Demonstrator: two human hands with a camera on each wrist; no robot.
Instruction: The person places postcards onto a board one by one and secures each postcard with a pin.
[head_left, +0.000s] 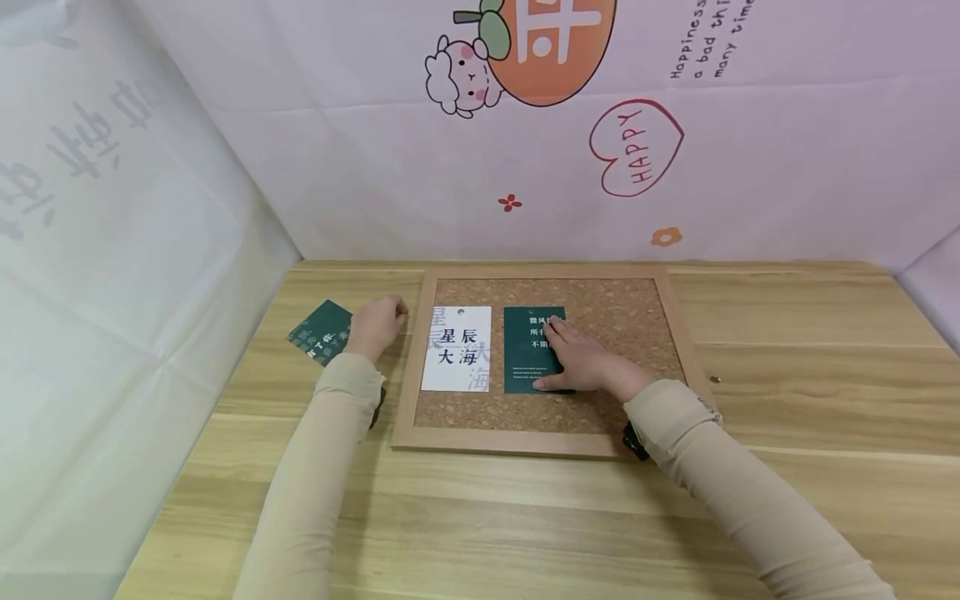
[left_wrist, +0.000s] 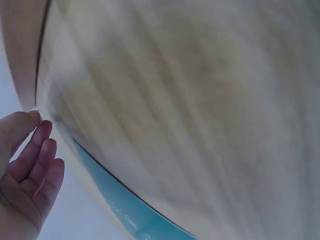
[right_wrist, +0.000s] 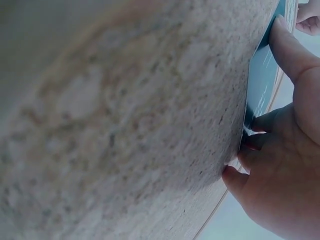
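My right hand rests on a dark green card with white print, its fingers spread over the right side. That card lies on a wood-framed cork board. In the right wrist view, fingertips touch the cork beside the card's edge. My left hand is just left of the frame, thumb and forefinger together. A tiny pin-like thing seems pinched between them in the left wrist view, too small to tell clearly. Below that hand, another green card lies on the table, partly covered.
A white card with dark blue characters lies on the board's left part, a small round spot near its top. A small brassy tack-like piece lies right of the board on the wooden table. A printed white cloth hangs behind.
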